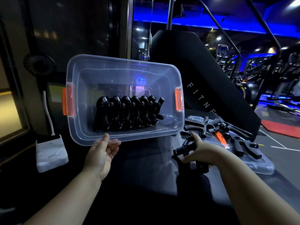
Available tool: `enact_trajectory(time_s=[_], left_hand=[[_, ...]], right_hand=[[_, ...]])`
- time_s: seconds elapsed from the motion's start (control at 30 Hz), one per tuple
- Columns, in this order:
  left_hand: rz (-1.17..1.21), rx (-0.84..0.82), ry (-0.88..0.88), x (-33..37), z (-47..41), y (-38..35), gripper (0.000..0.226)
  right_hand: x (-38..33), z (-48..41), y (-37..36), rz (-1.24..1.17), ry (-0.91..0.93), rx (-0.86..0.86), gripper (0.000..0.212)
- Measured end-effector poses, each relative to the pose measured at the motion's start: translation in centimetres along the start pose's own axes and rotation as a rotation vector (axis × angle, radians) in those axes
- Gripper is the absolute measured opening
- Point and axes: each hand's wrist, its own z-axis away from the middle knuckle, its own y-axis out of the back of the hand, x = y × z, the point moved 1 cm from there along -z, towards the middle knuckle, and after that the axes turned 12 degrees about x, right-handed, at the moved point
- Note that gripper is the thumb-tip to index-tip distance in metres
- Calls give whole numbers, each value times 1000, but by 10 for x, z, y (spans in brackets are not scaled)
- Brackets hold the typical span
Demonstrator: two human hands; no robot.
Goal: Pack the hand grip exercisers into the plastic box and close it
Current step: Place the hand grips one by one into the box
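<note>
A clear plastic box (pixel 90 69) with orange side latches is tipped up so its opening faces me. Several black hand grip exercisers (pixel 128 114) stand in a row inside it. My left hand (pixel 101 153) holds the box by its near rim, thumb over the edge. To the right, my right hand (pixel 199 151) is closed around one black hand grip exerciser (pixel 186 151) with a steel spring, held just above the dark surface. Behind that hand, more loose exercisers (pixel 227 132) lie on the clear lid (pixel 259 166), which rests flat.
A white power block (pixel 52 153) with a white cable sits at the left, below a small black fan (pixel 39 64). A black padded gym bench (pixel 211 75) rises behind the box. Gym machines fill the far right under blue light.
</note>
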Motion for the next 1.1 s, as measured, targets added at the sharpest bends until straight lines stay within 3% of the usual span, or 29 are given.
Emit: enact_trajectory(time_s=[0.17, 0.3, 0.37, 0.5, 0.57, 0.8, 1.1], left_hand=[[-6, 3, -7, 1, 2, -1, 26], [-9, 10, -3, 1, 3, -1, 26], [-6, 16, 0, 2, 4, -2, 23], [7, 25, 5, 3, 6, -4, 23], [13, 23, 5, 4, 7, -4, 23], [12, 7, 4, 2, 5, -2, 26], [23, 17, 7, 2, 4, -3, 22]], right_hand=[[-6, 1, 10, 1, 0, -8, 122], [-9, 2, 23, 113, 36, 52, 108], [-9, 3, 29, 157, 47, 108, 92], [-13, 3, 36, 120, 87, 194, 35], [-14, 3, 38, 85, 99, 293, 22], [-22, 8, 33, 39, 159, 495, 36], [-52, 2, 23, 195, 213, 295, 30]])
